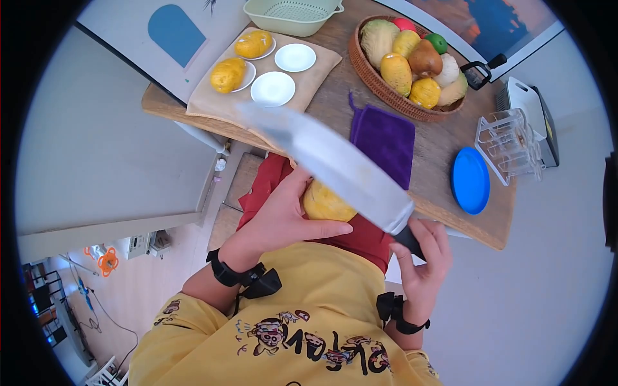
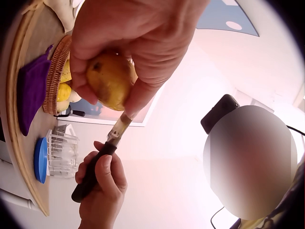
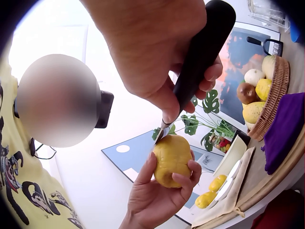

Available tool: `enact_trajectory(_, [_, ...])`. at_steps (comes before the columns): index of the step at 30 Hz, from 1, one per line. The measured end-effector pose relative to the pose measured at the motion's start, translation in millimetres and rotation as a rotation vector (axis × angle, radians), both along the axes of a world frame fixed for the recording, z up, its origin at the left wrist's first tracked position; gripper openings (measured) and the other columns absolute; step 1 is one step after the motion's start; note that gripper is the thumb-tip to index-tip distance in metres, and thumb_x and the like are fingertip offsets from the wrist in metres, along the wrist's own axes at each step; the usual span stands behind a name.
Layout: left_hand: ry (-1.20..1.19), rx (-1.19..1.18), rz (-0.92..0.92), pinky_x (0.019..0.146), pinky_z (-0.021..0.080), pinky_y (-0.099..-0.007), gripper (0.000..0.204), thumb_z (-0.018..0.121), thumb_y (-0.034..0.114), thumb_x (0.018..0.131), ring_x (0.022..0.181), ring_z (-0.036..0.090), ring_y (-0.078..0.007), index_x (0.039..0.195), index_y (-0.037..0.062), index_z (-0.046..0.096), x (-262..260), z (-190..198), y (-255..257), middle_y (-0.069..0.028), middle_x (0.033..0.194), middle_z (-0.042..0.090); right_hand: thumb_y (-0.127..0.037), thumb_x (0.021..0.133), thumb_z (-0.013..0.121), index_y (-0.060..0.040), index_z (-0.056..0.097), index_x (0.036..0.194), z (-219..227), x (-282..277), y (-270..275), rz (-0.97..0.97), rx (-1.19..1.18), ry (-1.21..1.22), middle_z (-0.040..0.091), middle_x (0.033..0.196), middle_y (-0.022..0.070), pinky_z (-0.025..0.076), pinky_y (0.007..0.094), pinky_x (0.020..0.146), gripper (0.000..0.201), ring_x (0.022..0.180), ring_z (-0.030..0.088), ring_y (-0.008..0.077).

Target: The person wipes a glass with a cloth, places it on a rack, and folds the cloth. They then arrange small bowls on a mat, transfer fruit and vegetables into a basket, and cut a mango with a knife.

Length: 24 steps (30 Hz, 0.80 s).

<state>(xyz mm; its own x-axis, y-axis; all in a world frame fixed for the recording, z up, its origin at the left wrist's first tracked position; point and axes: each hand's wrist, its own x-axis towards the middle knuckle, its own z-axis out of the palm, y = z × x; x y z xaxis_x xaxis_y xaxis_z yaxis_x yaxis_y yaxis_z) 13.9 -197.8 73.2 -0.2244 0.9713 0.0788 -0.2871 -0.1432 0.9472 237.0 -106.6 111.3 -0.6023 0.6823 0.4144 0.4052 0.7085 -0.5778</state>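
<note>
My left hand (image 1: 277, 215) grips a lumpy yellow fruit (image 1: 325, 204) above the lap, its thumb along the near side. In the left wrist view the fruit (image 2: 108, 82) shows a dark spot. With my right hand (image 1: 428, 260) I hold a wide-bladed kitchen knife (image 1: 351, 170) by its black handle (image 3: 205, 52). The blade slants across the fruit, its edge right at the fruit's top in the right wrist view (image 3: 171, 160). Two similar yellow fruits (image 1: 228, 75) sit on small white plates on a beige mat (image 1: 212, 106).
Two bare white plates (image 1: 273, 89) share the mat. Behind stands a pale green colander (image 1: 293, 24). A wicker basket (image 1: 367, 71) of mixed fruit, a purple cloth bag (image 1: 386, 141), a blue plate (image 1: 470, 181) and a rack of glasses (image 1: 508, 145) stand on the wooden table (image 1: 444, 193).
</note>
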Motion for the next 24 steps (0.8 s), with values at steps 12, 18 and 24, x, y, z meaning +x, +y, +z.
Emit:
enact_trajectory(12, [0.176,-0.031,0.018,0.112,0.038,-0.0370,0.093,0.088,0.009,0.072,0.134,0.044,-0.0197,0.148,0.0028,0.034,-17,-2,7,-0.0086,0.147,0.042,-0.016,0.070,0.084,-0.0008,0.071,0.102,-3,-14,15,-0.004,-0.007,-0.026,0.062,0.089,0.0122,0.049,0.0345,0.059,0.038,0.070,0.061,0.0280])
enact_trajectory(18, [0.263,0.097,0.011,0.112,0.038,-0.0357,0.082,0.080,0.006,0.078,0.133,0.045,-0.0187,0.147,0.0017,0.036,-24,-10,16,-0.0100,0.149,0.039,-0.017,0.069,0.084,-0.0012,0.071,0.102,4,-14,16,0.123,0.002,-0.102,0.062,0.089,0.0121,0.049,0.0349,0.058,0.039,0.070,0.062,0.0274])
enact_trajectory(24, [-0.147,-0.061,0.003,0.113,0.037,-0.0356,0.085,0.082,0.002,0.076,0.136,0.043,-0.0186,0.147,0.0022,0.036,-15,-2,16,-0.0100,0.149,0.040,-0.016,0.069,0.085,-0.0002,0.071,0.102,-7,-10,27,0.020,-0.030,-0.036,0.063,0.090,0.0130,0.051,0.0347,0.061,0.039,0.071,0.063,0.0284])
